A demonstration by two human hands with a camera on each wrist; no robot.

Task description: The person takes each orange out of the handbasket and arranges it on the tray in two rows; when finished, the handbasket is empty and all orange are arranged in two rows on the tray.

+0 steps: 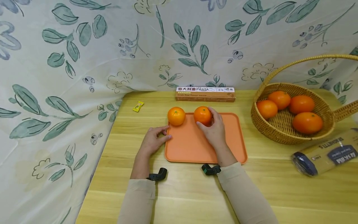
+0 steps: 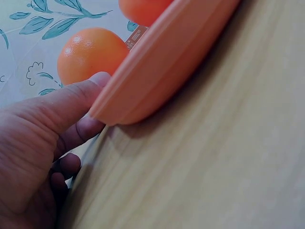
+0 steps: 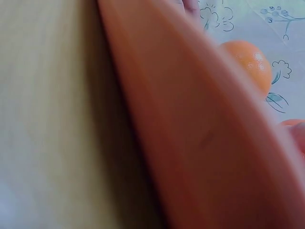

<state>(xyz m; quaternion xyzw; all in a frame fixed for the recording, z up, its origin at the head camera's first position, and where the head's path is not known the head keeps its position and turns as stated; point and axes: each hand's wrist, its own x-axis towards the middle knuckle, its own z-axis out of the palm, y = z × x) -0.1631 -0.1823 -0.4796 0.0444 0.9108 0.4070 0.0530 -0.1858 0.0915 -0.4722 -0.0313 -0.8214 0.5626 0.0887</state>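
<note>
An orange tray (image 1: 193,146) lies on the table. My left hand (image 1: 153,139) pinches its left rim; in the left wrist view the thumb (image 2: 90,90) lies over the rim with a finger against the outside. My right hand (image 1: 215,129) holds a reddish orange (image 1: 202,115) with a small green stem spot, at the tray's far edge, thumb and fingers around it. Left of it, a lighter orange (image 1: 176,116) sits at the tray's far left corner. The right wrist view shows the tray's side (image 3: 190,114) and an orange (image 3: 250,67) behind; the right hand is mostly hidden there.
A wicker basket (image 1: 279,135) with several reddish oranges stands at the right, its tall handle arching up. A spaghetti bag (image 1: 327,152) lies in front of it. Behind the tray is a pasta box (image 1: 205,94). A small yellow wrapped candy (image 1: 138,106) lies at the far left.
</note>
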